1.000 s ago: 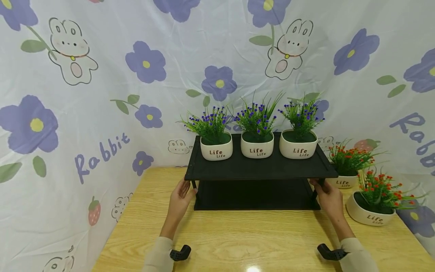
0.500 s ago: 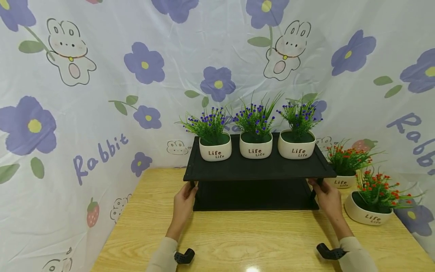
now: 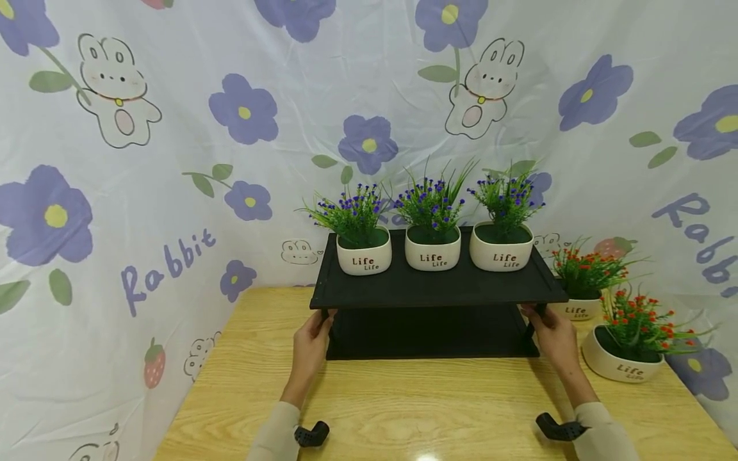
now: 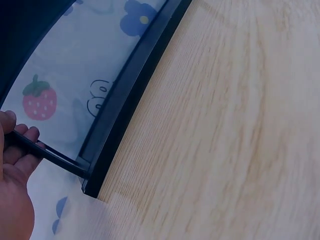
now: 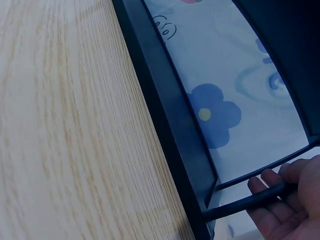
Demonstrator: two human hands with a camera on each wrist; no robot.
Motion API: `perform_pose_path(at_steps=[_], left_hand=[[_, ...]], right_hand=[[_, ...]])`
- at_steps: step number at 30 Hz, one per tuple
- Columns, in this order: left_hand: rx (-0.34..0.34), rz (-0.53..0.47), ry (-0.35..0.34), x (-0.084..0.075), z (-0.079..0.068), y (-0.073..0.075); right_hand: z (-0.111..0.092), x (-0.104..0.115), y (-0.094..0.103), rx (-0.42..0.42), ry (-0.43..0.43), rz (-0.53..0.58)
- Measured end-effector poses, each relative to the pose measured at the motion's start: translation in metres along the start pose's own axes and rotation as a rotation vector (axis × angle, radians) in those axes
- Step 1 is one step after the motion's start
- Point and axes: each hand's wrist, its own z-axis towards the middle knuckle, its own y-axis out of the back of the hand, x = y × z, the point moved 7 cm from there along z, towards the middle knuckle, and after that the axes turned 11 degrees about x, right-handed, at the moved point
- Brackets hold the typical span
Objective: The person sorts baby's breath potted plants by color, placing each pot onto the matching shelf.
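Note:
A black two-tier shelf rack (image 3: 426, 289) stands on the wooden table. My left hand (image 3: 309, 349) grips its front left post (image 4: 59, 161), thumb on one side and fingers on the other. On the opposite side my right hand (image 3: 558, 339) holds the front right post (image 5: 245, 204), with fingers curled behind it. Three white "Life" pots with purple flowers stand in a row on the upper tier: the left pot (image 3: 364, 255), the middle pot (image 3: 432, 251) and the right pot (image 3: 500, 250). The lower tier (image 3: 432, 339) shows as a dark bare board.
Right of the rack, two white pots with orange-red flowers are on the table (image 3: 403, 410): a rear pot (image 3: 578, 310), partly hidden by the rack and right hand, and a front pot (image 3: 625, 365) near the right edge. A printed cloth (image 3: 311, 77) hangs behind.
My left hand has moved slightly inward and its fingers have drawn closer round the left post. The right hand keeps its hold. The head view has shifted a little; the pots keep their places.

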Motion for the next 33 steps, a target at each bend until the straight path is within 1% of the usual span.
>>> perform_pose_path(at_steps=[2,4,10,14,17,20,24,26,28,29,31,33], left_hand=[[-0.012,0.012,-0.005,0.008,0.001,-0.001],[-0.024,0.027,-0.013,0.011,0.001,-0.001],[-0.043,0.022,-0.019,0.010,0.003,-0.001],[-0.047,0.027,0.000,0.011,0.002,-0.001],[-0.043,0.031,0.005,0.011,0.001,-0.001],[-0.033,0.030,0.003,0.011,0.002,-0.002],[-0.024,0.030,-0.004,0.011,0.003,-0.001],[-0.024,0.037,-0.003,0.011,0.003,0.000],[-0.024,0.043,-0.003,0.012,0.002,0.001],[-0.025,0.046,-0.004,0.012,0.002,0.001],[-0.021,0.039,-0.005,0.012,0.002,0.002],[-0.016,0.024,-0.005,0.013,0.001,0.002]], right_hand=[[0.001,0.001,0.001,0.006,0.002,-0.015],[0.001,0.002,0.002,0.018,0.002,-0.034],[0.001,0.006,0.007,0.074,0.039,-0.048],[-0.004,0.009,0.012,0.100,0.059,-0.071],[-0.009,0.009,0.017,0.128,0.059,-0.051],[-0.016,0.010,0.026,0.104,0.069,-0.064],[-0.027,0.012,0.039,0.041,0.115,-0.103],[-0.032,0.012,0.045,0.040,0.132,-0.085],[-0.036,0.011,0.050,0.053,0.127,-0.047],[-0.039,0.009,0.053,0.059,0.112,-0.029],[-0.043,0.003,0.059,0.071,0.064,-0.014],[-0.049,-0.004,0.066,0.070,0.012,-0.032]])
